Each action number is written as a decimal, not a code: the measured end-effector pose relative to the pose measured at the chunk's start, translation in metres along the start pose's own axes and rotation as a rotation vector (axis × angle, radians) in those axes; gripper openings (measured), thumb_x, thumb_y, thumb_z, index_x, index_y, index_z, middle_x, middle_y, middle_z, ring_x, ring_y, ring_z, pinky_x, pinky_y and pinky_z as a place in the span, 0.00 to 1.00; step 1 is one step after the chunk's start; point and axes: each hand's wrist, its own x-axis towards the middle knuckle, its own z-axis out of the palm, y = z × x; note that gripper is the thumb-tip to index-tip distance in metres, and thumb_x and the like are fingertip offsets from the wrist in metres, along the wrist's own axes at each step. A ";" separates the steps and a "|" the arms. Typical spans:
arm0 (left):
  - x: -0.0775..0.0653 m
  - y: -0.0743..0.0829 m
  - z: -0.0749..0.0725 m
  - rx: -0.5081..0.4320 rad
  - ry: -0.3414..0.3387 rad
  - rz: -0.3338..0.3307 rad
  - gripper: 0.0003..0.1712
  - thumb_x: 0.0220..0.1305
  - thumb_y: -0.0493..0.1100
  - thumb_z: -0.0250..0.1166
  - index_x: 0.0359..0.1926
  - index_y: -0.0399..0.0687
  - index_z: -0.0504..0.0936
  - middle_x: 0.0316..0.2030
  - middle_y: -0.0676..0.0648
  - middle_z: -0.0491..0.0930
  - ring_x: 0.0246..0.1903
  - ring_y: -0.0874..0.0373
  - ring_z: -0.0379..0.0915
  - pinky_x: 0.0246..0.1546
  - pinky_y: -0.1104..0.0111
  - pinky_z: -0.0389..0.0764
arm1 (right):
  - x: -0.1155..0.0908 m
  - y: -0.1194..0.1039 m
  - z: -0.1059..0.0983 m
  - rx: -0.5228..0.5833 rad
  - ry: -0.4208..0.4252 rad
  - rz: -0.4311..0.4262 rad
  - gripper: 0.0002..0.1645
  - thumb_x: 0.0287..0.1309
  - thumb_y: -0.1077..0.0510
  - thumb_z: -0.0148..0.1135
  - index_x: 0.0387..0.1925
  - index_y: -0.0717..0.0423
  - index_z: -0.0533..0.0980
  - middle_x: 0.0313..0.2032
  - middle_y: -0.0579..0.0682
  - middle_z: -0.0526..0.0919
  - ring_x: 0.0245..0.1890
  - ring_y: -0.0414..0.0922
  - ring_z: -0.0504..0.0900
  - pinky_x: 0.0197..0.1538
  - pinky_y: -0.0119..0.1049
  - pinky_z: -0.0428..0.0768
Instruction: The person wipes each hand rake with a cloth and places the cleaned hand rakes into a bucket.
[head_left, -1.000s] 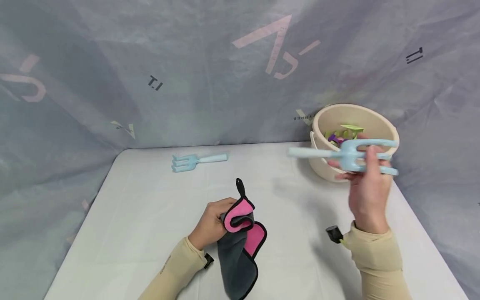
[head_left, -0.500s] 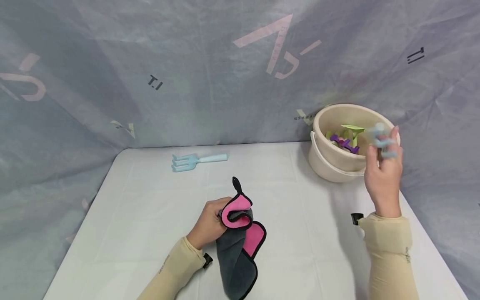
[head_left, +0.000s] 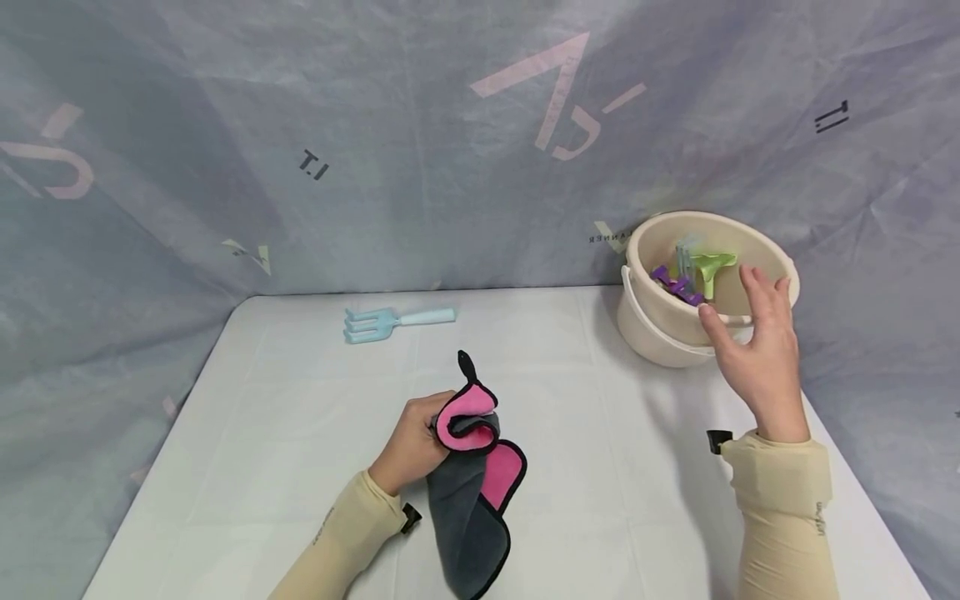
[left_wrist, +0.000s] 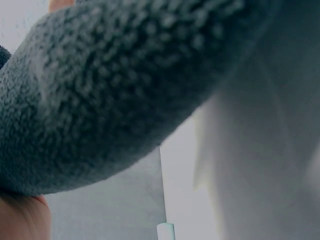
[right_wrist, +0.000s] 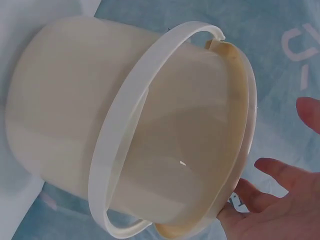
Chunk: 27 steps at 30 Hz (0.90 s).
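My left hand (head_left: 417,437) grips a grey and pink towel (head_left: 468,533) with black edging and a black hanging loop. Grey pile of that towel fills much of the left wrist view, hiding most of the fingers. Over the front right rim of a cream bucket (head_left: 667,337), my right hand (head_left: 765,358) is spread with nothing in it. In the right wrist view its fingers are apart beside the bucket's rim. Inside the bucket lie a light blue toy fork (head_left: 684,260), a green toy tool (head_left: 711,268) and a purple piece (head_left: 677,286).
A second light blue toy fork (head_left: 397,322) lies at the back left of the white table (head_left: 300,433). The bucket's white handle (right_wrist: 122,130) hangs down its front. A grey printed sheet (head_left: 375,167) rises behind the table.
My right hand carried the blue fork right to the bucket and let it go inside; its fingers are now spread. The left hand and towel shifted slightly left.
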 end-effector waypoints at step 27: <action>-0.006 -0.030 -0.022 0.206 -0.535 -0.369 0.34 0.69 0.53 0.71 0.72 0.59 0.72 0.65 0.56 0.78 0.64 0.60 0.74 0.67 0.58 0.75 | -0.007 -0.018 0.054 0.129 0.294 -0.334 0.26 0.57 0.59 0.70 0.59 0.59 0.82 0.58 0.66 0.79 0.66 0.61 0.73 0.73 0.49 0.65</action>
